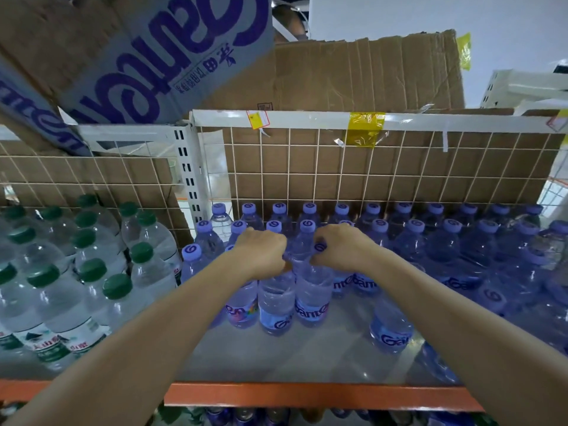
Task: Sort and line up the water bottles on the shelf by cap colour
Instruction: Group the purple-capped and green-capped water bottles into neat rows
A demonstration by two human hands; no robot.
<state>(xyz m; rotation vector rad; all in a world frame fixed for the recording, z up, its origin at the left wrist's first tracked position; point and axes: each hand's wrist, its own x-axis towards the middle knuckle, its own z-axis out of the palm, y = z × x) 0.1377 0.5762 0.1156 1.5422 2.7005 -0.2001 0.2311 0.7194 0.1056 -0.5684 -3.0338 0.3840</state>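
Purple-capped water bottles [412, 244] fill the middle and right of the shelf in rows. Green-capped bottles [92, 269] stand grouped on the left. My left hand [261, 252] grips the top of a purple-capped bottle [275, 305] in the front row; its cap is hidden under my fingers. My right hand [341, 247] grips the neck of the neighbouring purple-capped bottle [313, 296], with its cap showing by my fingers. One purple-capped bottle [390, 330] stands alone nearer the front edge, its top hidden behind my right forearm.
The shelf's bare grey surface [307, 358] runs to an orange front rail [307, 395]. A white wire grid [338, 167] backed with cardboard closes the rear. A white upright post [187, 167] divides the two bays. Cardboard boxes [368, 72] sit on top.
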